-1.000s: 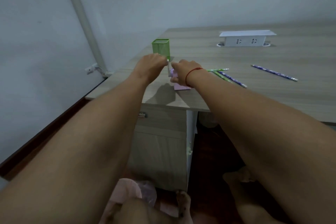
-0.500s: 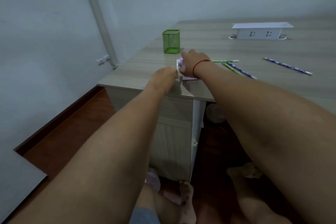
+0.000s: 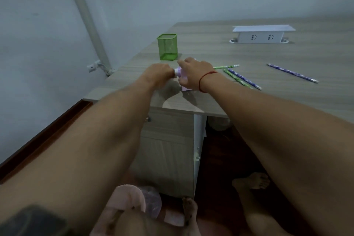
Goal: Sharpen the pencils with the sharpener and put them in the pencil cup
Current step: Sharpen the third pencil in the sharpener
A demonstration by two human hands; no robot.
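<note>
Head view: the sharpener (image 3: 183, 79), pale pink w/ a white end piece on its left, stands on the desk (image 3: 287, 101) near the front-left corner, a little in from the front edge. R hand (image 3: 193, 74) sits over its top, fingers curled down the far side, thumb on the near side, so it grips the body; most of the sharpener is hidden under it. Red string (image 3: 206, 78) round the R wrist. L hand (image 3: 159, 73) is balled up w/ knuckles toward the camera, pressed right against the white end piece. Fingertips are out of sight, so can't tell if it actually grips that piece or anything else.

Pencil cup (image 3: 167, 47), green mesh, square, upright, stands farther back along the left edge, apart from both hands.

Pencils lie flat to the right of the R hand: a green pencil (image 3: 227, 66) just beyond the wrist; a green + purple pair (image 3: 243, 79) side by side, angled toward the front edge; a lone purple pencil (image 3: 293, 73) well apart, farther right.

White socket box (image 3: 261, 35) sits toward the back edge. Under the desk: a cabinet (image 3: 168, 149) and bare feet on a dark floor.
</note>
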